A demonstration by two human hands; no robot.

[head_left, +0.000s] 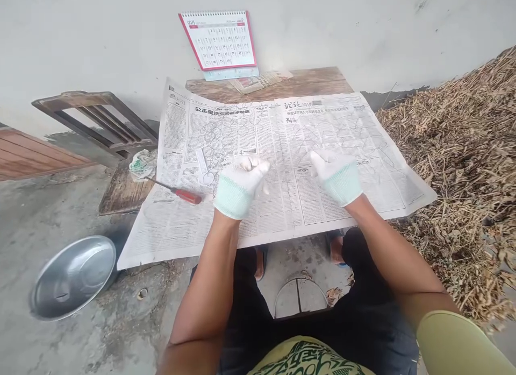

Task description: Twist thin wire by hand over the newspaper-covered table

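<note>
My left hand [244,181], in a white glove with a mint cuff, is above the middle of the newspaper [177,224], its fingers curled together. My right hand [332,170], gloved the same way, is over the right half with fingers and thumb pressed together. Anything pinched in either hand is too small to make out. Left of my left hand lie a white strip-like object [202,165] and a screwdriver [187,196] with a red handle. Thin looping lines, wire or drawn strokes, show on both halves of the newspaper; I cannot tell which.
A desk calendar [221,44] stands at the back of the wooden table [318,80]. At the left are a wooden chair [124,195] with a crumpled plastic bag [144,165] and a metal basin [76,278] on the floor. Dry stalks [455,192] are heaped at the right.
</note>
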